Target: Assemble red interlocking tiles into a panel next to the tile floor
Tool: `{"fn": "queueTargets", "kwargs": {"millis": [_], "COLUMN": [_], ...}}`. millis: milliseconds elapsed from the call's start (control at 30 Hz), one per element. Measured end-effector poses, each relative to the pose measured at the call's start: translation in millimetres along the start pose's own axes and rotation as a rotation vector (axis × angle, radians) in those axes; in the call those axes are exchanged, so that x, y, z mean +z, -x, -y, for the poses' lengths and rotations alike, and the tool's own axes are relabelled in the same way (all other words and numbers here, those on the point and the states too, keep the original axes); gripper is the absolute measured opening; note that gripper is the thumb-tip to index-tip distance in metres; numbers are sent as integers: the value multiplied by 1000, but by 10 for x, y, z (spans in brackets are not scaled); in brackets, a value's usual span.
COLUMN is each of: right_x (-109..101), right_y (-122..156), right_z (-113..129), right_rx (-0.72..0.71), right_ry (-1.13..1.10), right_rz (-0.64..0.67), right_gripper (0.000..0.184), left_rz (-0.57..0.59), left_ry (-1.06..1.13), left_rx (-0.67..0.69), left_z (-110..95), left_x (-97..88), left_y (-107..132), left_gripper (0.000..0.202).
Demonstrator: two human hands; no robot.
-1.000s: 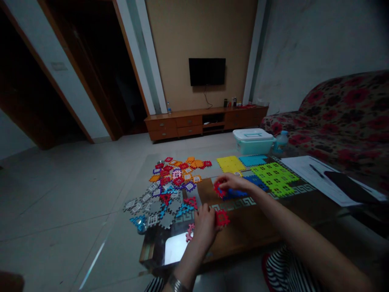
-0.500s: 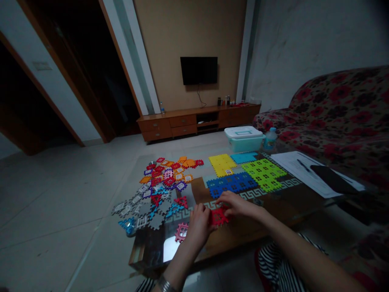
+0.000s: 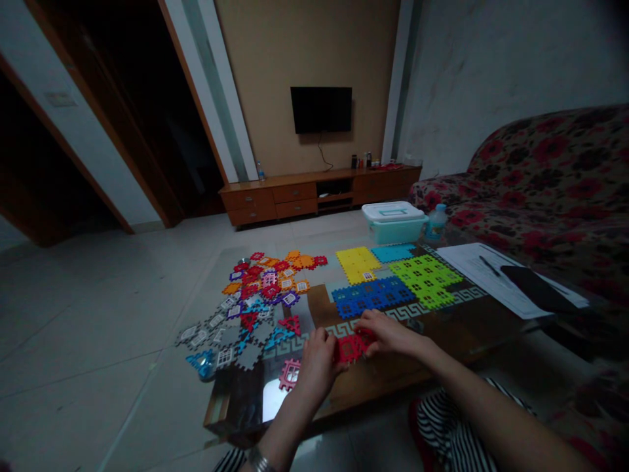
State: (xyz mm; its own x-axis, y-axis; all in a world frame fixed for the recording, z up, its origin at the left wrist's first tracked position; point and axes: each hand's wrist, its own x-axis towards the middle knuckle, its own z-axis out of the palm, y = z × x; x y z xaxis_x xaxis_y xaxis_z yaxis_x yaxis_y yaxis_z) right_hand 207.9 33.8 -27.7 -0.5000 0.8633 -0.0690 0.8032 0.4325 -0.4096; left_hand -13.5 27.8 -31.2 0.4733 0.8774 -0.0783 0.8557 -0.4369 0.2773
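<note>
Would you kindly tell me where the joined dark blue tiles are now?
In the head view, the dark blue tiles lie right of centre, just beyond the right hand, nearer than the yellow tiles and left of the green tiles.

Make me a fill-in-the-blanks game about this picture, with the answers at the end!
The left hand and right hand hold notched flat pieces coloured ____.
The arm wearing a shiny silver-coloured bracelet is the ____ one.
The lime-green sheet of joined tiles lies to the ____ of the dark-blue sheet.
The rectangular television on the tan wall is coloured ____.
Missing words: red; left; right; black.
</note>
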Motion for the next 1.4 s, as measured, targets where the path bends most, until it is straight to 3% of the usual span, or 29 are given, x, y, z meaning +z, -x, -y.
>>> {"fn": "queueTargets", "kwargs": {"millis": [100,367,533,633,733,900,1033,1200,1400], "right_x": [51,191,50,-154,-357,-504,-450,-436,-663], "right_y": [-21,-4,-140,-539,-1189,-2297,-2728,-2677,-2134], "right_z": [11,29,28,-50,-180,-447,-616,-665,-431], "right_rx": [5,14,43,74,102,222,308,423,439], "right_ry": [31,43,16,20,43,28,18,15,-74], "right_rz": [-26,-68,-36,-166,-286,-202,-169,-137,-251], "right_gripper": [34,37,31,25,33,62,64,27,13], "left_rz": [4,9,21,44,78,141,165,172,64], "left_ry": [3,43,52,69,117,175,176,173,145], "left_rx": [-5,-32,-61,-85,-103,-123,-120,-112,-102], "left_z": [-6,-9,-16,-21,-19,-3,5,40,38], "left_x": [-5,-5,40,77,108,139,143,186,187], "left_y": [1,-17,-14,-25,-58,-110,-130,-155,-108], "left_gripper": [40,42,50,55,58,62,64,65,64]}}
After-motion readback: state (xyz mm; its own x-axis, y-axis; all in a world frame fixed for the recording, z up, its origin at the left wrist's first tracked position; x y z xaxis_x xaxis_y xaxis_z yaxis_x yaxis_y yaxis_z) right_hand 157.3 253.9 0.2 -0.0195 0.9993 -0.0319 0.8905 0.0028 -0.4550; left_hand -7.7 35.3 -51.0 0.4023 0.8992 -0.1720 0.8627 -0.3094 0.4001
